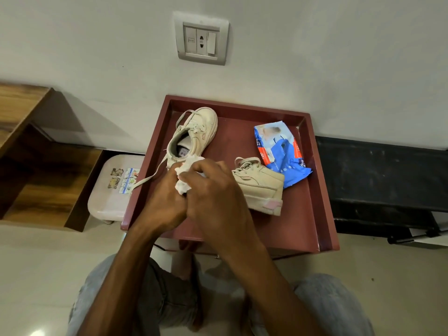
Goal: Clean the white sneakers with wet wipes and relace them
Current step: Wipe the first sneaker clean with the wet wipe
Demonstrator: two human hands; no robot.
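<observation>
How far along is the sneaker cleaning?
Early to middle. Done: wipes pack lies opened on the red tray. In hand: left hand and right hand bunch a white wipe. Left: the far sneaker has a loose lace trailing over the tray's edge; the near sneaker lies on its side. Both look dingy.

You sat in a room of a home, close to a plain white wall [315, 57] that carried a grey switch and socket plate [202, 39]. You worked on a low red-brown tray table [312, 195] pushed up against that wall. To your left stood wooden furniture with open shelves [31, 151], and beside it a small pale plastic stool [109, 190] bearing cartoon stickers. A dark, low piece of furniture [388, 180] ran along the wall on your right. The floor [36, 275] was pale and glossy.
</observation>
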